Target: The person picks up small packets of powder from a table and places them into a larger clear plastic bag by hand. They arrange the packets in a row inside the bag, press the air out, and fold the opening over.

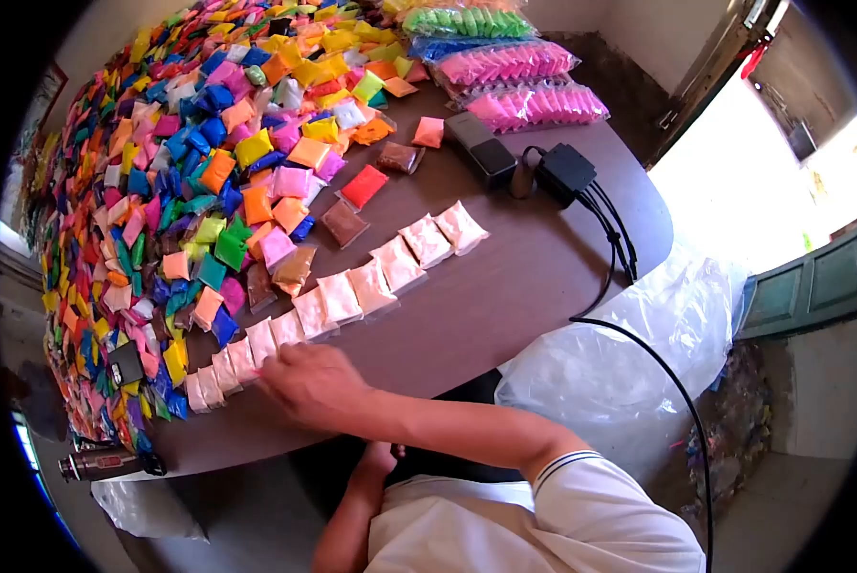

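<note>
A slanting row of pale pink powder packets [340,298], in clear plastic, lies along the table. My right hand [316,387] reaches across to the near left part of this row, its fingers bent down at the packets' lower edges. Motion blur and the back of the hand hide the fingertips, so a grip cannot be made out. Close to my body, below the table edge, rests my left hand [381,458]; its fingers are mostly hidden. Behind the row lie a brown packet [344,223] and a red packet [363,187].
A big heap of colourful packets [199,172] covers the table's left and back. Bundled pink packets [538,105] sit at the far end. A black box with cables [566,174] and a grey-black device [482,150] stand near the right edge. Clear plastic sheeting [629,344] hangs beside the table.
</note>
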{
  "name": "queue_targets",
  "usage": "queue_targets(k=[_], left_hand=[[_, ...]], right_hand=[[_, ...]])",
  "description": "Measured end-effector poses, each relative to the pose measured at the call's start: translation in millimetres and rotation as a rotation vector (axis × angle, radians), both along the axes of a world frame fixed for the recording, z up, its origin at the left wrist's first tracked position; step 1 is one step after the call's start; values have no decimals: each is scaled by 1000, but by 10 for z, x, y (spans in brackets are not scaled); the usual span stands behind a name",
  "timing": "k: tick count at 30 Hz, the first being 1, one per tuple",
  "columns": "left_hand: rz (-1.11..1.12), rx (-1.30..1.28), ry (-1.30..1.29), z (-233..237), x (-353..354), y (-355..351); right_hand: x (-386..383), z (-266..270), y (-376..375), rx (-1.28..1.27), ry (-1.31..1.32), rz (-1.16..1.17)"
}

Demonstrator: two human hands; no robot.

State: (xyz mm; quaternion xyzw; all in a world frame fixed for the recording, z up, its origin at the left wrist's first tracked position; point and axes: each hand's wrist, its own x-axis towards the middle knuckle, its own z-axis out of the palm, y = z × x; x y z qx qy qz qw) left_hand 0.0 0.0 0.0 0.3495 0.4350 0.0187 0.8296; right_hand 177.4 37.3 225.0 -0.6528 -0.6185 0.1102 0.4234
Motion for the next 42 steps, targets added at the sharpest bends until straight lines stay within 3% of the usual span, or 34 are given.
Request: queue_targets(k=[2, 3, 6, 8, 11, 13, 18, 20, 23, 26, 31, 35, 40, 42], left_hand=[[27, -127, 306, 34, -43, 162], [25, -199, 248, -142, 268, -280], [55, -55, 261, 309, 259, -186], [62, -80, 237, 279, 295, -192], [64, -115, 225, 141, 290, -159], [64, -125, 234, 39, 250, -139], [35, -154, 163, -51, 171, -33], [45, -159, 170, -36, 150, -2], [30, -128, 138, -28, 114, 6], [52, -115, 178, 113, 164, -19], [-22, -141, 256, -38, 222, 26], [-54, -125, 261, 2, 245, 37], [-44, -173, 290, -75, 258, 61], [-46, -173, 303, -92, 249, 50]], right_hand=[[288, 101, -155, 97, -38, -179], [643, 62, -487, 65, -146, -221], [1212, 16, -353, 111, -351, -321], [1560, 38, -306, 146, -445, -441], [2038, 34, -194, 68, -527, -405], [2126, 97, -171, 176, -542, -556], [1829, 332, -716, 308, -422, -633], [1538, 328, -1103, 305, -182, -553], [1230, 209, -1629, 398, -41, -533], [958, -44, -2202, 283, -81, -510], [576, -226, -2732, 14, -157, -442], [583, -396, -3027, -194, -220, -703], [953, -493, -3356, -693, -348, -960], [1068, -555, -3388, -682, -426, -993]])
